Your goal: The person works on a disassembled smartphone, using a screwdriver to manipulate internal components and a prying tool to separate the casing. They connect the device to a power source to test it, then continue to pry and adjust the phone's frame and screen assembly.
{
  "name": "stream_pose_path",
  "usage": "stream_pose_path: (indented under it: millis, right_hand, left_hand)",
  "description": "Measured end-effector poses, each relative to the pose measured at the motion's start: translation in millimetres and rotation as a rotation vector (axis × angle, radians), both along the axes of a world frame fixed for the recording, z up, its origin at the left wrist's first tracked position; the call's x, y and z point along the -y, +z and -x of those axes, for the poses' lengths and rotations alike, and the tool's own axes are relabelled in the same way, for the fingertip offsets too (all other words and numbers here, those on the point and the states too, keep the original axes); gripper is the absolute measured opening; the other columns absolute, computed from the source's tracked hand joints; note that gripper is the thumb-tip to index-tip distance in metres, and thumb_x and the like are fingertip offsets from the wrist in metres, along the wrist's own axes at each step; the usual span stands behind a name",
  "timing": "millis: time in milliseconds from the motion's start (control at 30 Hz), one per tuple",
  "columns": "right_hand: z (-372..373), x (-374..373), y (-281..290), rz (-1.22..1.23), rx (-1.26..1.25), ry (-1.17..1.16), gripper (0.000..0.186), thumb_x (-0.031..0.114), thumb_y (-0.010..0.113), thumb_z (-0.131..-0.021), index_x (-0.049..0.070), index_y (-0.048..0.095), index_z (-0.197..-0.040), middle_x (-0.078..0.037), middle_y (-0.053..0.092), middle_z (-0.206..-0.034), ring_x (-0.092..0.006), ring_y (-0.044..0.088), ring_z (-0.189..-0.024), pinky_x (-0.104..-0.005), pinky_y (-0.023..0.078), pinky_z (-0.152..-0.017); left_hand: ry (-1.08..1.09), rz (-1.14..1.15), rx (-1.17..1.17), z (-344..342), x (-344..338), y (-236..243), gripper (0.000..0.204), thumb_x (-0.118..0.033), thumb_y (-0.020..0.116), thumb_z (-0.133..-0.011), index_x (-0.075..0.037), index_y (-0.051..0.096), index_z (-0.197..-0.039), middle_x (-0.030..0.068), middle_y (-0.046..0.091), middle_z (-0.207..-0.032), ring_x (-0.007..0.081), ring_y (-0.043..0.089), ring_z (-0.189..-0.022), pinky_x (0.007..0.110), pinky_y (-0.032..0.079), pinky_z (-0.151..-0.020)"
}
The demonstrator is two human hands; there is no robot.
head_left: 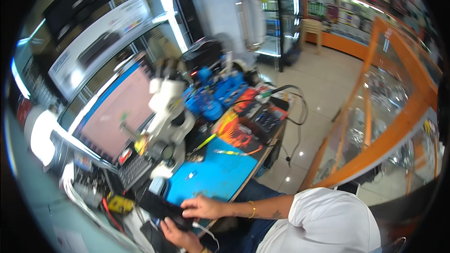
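A dark, flat device that looks like a phone (157, 204) lies tilted between my hands at the near edge of the bench. My left hand (180, 238) grips its near end, thumb and fingers bent against it. From the right comes my right hand (206, 207), a gold bracelet on its wrist, with curled fingers on the device's near right end. A white cable (208, 232) runs down beside the hands; where its plug sits is blurred. Just beyond lies a blue work mat (218, 171), with a small bright part (191, 175) on it.
A white microscope (166, 107) stands behind the mat, beside an open laptop (117, 112). Blue tool holders (213, 96) crowd the far bench. A yellow-black meter (119, 204) and cables lie at the left. An orange-framed glass showcase (375, 112) stands to the right.
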State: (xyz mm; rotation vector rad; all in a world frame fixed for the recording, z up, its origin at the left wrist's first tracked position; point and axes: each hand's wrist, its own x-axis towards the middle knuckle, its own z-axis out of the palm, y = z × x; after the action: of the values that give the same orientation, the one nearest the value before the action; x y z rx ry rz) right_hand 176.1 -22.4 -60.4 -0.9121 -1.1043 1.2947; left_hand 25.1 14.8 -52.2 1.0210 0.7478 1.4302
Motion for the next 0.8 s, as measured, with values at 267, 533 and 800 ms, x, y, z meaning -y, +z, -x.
stream_pose_path:
  millis: [267,533,800]
  right_hand:
    - [-11,-2,-12,-0.045,-0.056,0.037,0.024,0.023,0.062,-0.102,0.001,0.062,-0.112,0.000,0.064,-0.092,-0.0063,0.060,-0.084,-0.0259,0.057,-0.065]
    - [-24,-20,5,0.001,0.078,0.061,0.056,0.029,0.072,-0.094,-0.001,0.055,-0.138,-0.017,0.069,-0.118,-0.0242,0.072,-0.083,-0.0348,0.061,-0.070]
    - [-12,-8,7,-0.196,0.377,-0.237,0.034,0.030,0.069,-0.095,0.003,0.073,-0.114,-0.014,0.076,-0.096,-0.0221,0.071,-0.081,-0.0352,0.057,-0.072]
  left_hand:
    - [0.156,-0.482,-0.741,2,4,3,0.040,-0.010,0.069,-0.083,0.008,0.065,-0.119,0.0347,0.064,-0.111,0.0519,0.062,-0.099,0.054,0.050,-0.088]
    - [0.146,-0.402,-0.796,8,-1,2,0.056,-0.013,0.063,-0.079,0.003,0.059,-0.133,0.0327,0.060,-0.127,0.0512,0.056,-0.117,0.058,0.039,-0.106]
    - [0.165,-0.469,-0.923,19,-2,-7,0.059,-0.016,0.065,-0.078,0.002,0.059,-0.134,0.0318,0.060,-0.126,0.0514,0.056,-0.115,0.058,0.040,-0.104]
